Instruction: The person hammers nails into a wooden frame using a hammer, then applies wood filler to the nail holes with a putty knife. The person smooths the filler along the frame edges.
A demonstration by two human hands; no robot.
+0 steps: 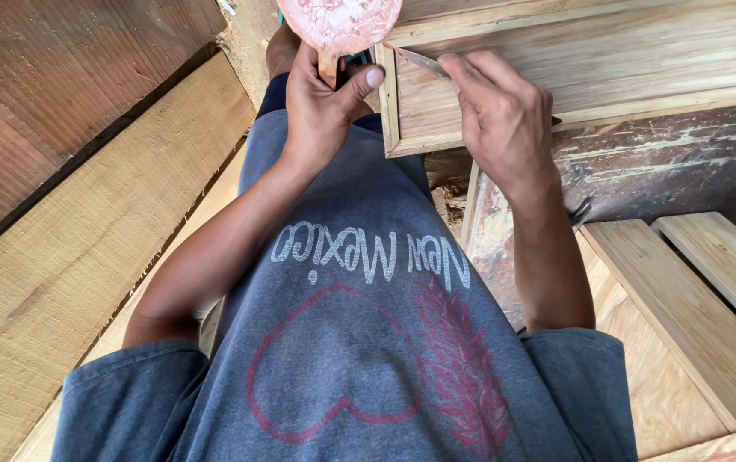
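the wooden frame (556, 77) lies across the lap and past it, a broad, stiff panel with raised edges; it looks heavy enough to stay put and is best gripped by its rim. the left hand (323, 107) is closed around the short handle of a round pink-smeared board (339, 21), light and rigid, thumb pressed along it. the right hand (505, 115) pinches a thin metal blade (423, 62), fingers bunched near its base, the tip on the frame's corner.
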